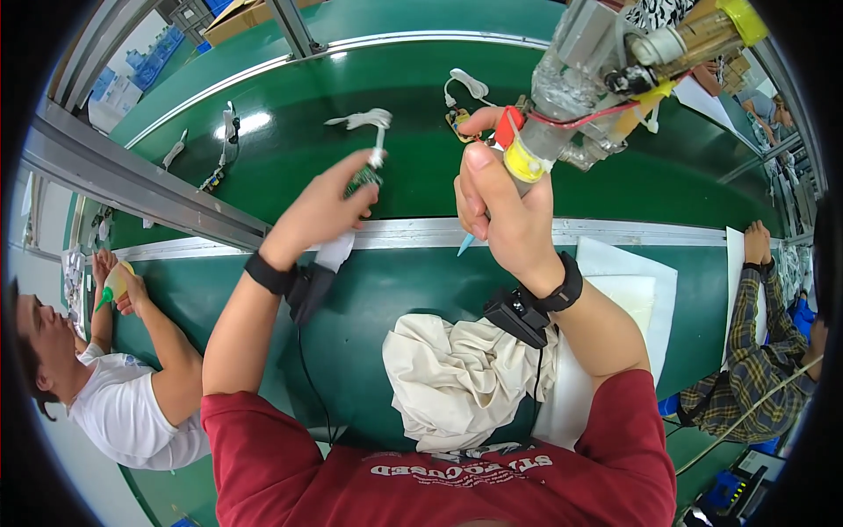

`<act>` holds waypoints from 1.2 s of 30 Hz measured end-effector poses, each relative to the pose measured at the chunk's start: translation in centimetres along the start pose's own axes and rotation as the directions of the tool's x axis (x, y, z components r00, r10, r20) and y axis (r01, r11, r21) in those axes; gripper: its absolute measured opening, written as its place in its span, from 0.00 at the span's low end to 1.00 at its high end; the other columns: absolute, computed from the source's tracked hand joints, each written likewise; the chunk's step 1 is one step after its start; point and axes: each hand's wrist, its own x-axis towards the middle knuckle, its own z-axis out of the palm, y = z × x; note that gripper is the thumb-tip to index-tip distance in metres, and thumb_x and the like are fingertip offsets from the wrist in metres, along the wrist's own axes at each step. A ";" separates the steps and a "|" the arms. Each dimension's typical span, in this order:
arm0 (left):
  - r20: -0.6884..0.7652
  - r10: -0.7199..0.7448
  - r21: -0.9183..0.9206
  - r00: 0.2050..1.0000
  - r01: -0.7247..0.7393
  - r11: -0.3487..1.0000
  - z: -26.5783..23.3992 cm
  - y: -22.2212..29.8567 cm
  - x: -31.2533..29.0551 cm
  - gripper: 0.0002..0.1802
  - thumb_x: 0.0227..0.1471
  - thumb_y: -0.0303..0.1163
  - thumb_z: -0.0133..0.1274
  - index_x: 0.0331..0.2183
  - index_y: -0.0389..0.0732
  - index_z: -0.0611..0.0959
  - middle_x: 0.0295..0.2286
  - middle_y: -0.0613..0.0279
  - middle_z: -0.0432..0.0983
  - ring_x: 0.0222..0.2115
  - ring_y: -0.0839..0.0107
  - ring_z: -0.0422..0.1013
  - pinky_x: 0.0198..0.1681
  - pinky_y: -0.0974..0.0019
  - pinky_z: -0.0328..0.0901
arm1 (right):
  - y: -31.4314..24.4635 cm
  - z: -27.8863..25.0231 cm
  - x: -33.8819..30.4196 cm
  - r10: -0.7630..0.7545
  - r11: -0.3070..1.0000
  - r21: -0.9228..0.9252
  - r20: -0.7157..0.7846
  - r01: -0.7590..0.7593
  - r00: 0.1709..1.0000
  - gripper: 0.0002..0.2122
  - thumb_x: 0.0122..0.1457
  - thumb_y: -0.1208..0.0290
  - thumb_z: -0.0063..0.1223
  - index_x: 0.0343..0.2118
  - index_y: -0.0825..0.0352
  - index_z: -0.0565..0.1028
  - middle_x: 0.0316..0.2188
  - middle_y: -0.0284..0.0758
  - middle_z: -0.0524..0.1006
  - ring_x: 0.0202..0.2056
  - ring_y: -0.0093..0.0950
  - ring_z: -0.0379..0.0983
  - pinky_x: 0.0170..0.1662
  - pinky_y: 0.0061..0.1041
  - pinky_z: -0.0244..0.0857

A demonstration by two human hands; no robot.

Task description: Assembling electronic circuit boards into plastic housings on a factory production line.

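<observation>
Green worktable (pixel 421 285): left fingers (pixel 358 201) pinch a circuit board (pixel 363 180); right fingers (pixel 493 177) grip a seemingly taped tool (pixel 527 163).

Both arms are reached out forward here, elbows bent, the hands held well apart. The left forearm (pixel 239 338) is slanted inward, and the left hand (pixel 327 206) is turned back-up, its fingers curled into a grip. Over on the right, the forearm (pixel 606 329) is angled inward too; the right hand (pixel 514 215) is wrapped tight, thumb (pixel 486 176) raised and index finger (pixel 483 120) crooked above it.
</observation>
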 end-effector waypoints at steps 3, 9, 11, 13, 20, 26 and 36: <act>0.098 0.339 0.532 0.936 -0.337 0.777 0.8 -0.6 -0.9 0.17 0.54 0.30 0.50 0.46 0.38 0.75 0.33 0.55 0.73 0.30 0.62 0.70 0.36 0.64 0.68 | 0.1 0.1 0.1 0.001 1.000 -0.007 0.006 -0.001 1.000 0.11 0.63 0.68 0.41 0.44 0.68 0.62 0.13 0.26 0.59 0.10 0.14 0.53 0.13 0.16 0.48; 0.068 0.201 0.471 0.977 -0.209 0.857 0.4 -1.6 -1.2 0.18 0.51 0.30 0.54 0.44 0.35 0.75 0.37 0.53 0.72 0.36 0.58 0.69 0.39 0.63 0.68 | 0.1 0.3 0.3 -0.019 1.000 0.000 0.007 0.019 1.000 0.11 0.63 0.68 0.41 0.44 0.69 0.62 0.13 0.26 0.59 0.10 0.14 0.53 0.13 0.16 0.47; 0.119 0.156 0.383 0.981 -0.190 0.904 0.1 -1.6 -1.3 0.18 0.51 0.30 0.55 0.44 0.35 0.74 0.38 0.53 0.72 0.37 0.60 0.69 0.39 0.64 0.69 | 0.0 0.4 0.4 -0.020 1.000 0.005 0.005 0.020 1.000 0.11 0.63 0.68 0.41 0.44 0.69 0.63 0.12 0.26 0.59 0.10 0.14 0.53 0.13 0.16 0.47; 0.226 -0.182 -0.149 0.957 0.219 0.964 0.4 -0.1 -1.7 0.19 0.53 0.31 0.54 0.46 0.34 0.72 0.38 0.56 0.72 0.38 0.66 0.70 0.38 0.66 0.70 | -0.3 0.3 0.5 -0.028 0.999 -0.019 -0.011 0.028 1.000 0.11 0.63 0.68 0.41 0.44 0.69 0.63 0.13 0.26 0.59 0.10 0.14 0.53 0.13 0.16 0.48; 0.414 -0.197 -0.298 0.889 0.337 0.893 3.4 0.0 -2.2 0.20 0.57 0.29 0.51 0.49 0.34 0.68 0.39 0.60 0.74 0.40 0.75 0.71 0.40 0.69 0.70 | -1.0 0.7 1.1 -0.040 0.996 -0.076 -0.024 0.038 0.999 0.12 0.63 0.67 0.41 0.44 0.69 0.63 0.14 0.28 0.60 0.10 0.15 0.54 0.13 0.17 0.48; 0.377 0.207 -0.604 0.903 0.071 0.794 6.9 -2.4 -1.7 0.20 0.55 0.25 0.51 0.49 0.34 0.68 0.42 0.57 0.74 0.42 0.74 0.71 0.46 0.70 0.67 | -0.7 0.8 1.6 -0.036 0.998 -0.058 -0.013 0.035 0.999 0.11 0.63 0.67 0.42 0.44 0.67 0.63 0.15 0.28 0.60 0.10 0.16 0.53 0.13 0.18 0.47; 0.435 0.279 -0.656 0.856 0.088 0.750 6.8 -4.0 -1.8 0.22 0.52 0.19 0.53 0.49 0.34 0.69 0.42 0.60 0.74 0.41 0.76 0.71 0.46 0.71 0.66 | 1.7 1.9 0.9 -0.089 0.996 -0.009 -0.029 0.089 0.996 0.10 0.63 0.66 0.41 0.44 0.62 0.61 0.14 0.28 0.59 0.08 0.15 0.49 0.11 0.18 0.42</act>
